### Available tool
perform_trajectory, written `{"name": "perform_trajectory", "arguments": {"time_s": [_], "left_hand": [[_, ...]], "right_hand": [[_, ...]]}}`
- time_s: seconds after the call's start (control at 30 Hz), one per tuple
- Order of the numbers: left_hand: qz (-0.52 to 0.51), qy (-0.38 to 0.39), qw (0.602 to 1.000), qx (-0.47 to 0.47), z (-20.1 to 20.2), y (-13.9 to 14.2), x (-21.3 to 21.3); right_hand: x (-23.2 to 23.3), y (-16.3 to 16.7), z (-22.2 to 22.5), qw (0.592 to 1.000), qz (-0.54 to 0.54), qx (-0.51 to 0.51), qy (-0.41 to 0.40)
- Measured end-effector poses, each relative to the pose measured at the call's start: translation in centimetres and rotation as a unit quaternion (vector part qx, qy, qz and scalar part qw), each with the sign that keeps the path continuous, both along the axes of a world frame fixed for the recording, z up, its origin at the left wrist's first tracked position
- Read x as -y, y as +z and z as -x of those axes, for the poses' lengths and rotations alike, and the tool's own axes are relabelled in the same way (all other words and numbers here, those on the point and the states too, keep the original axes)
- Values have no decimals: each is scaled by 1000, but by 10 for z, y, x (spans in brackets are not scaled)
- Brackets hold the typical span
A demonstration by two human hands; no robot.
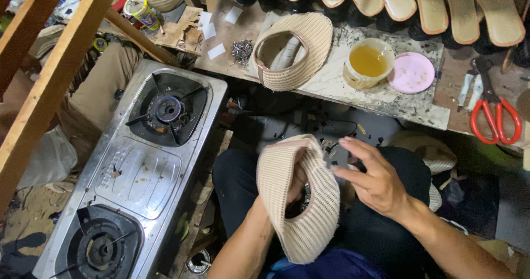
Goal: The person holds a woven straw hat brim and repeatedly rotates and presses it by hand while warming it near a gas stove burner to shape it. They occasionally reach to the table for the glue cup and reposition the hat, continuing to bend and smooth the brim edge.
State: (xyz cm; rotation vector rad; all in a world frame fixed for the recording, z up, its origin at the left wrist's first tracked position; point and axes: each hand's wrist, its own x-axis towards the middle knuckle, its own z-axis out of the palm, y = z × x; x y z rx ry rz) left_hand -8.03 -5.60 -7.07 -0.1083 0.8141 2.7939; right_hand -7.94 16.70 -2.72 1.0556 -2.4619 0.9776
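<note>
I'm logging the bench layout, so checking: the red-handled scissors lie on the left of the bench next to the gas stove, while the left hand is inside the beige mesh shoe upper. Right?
Not quite. The red-handled scissors lie at the right end of the bench, far from the gas stove, as the head view shows. The rest holds: the left hand is inside the beige mesh shoe upper.

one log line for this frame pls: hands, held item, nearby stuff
left hand: inside beige mesh shoe upper | right hand: open, beside it | bench: glue bowl, scissors | stove: left
</note>
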Motion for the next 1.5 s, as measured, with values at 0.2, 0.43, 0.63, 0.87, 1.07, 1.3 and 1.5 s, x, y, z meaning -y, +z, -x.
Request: {"name": "perform_trajectory", "arguments": {"time_s": [0.2, 0.43, 0.63, 0.87, 1.07, 1.3, 1.5], "left_hand": [[-30, 15, 997, 76, 3, 11, -6], [6, -103, 992, 76, -10, 7, -4], [-43, -55, 994, 89, -13, 1, 0], [-49, -23, 992, 118, -8, -8, 8], [-69, -63, 987, 128, -8, -4, -4], [-98, -81, 988, 83, -15, 7, -10], [-115, -69, 987, 88, -14, 1, -5]], "right_hand": [[16, 8, -5, 942, 128, 305, -49], [2, 25, 63, 989, -39, 102, -95], [-32, 24, 149, 954, -184, -106, -211], [-4, 7, 74, 997, -43, -10, -69], [12, -10, 23, 995, -92, -43, 13], [2, -5, 26, 996, -83, -40, 20], [0, 1, 21, 997, -44, -51, 26]]}}
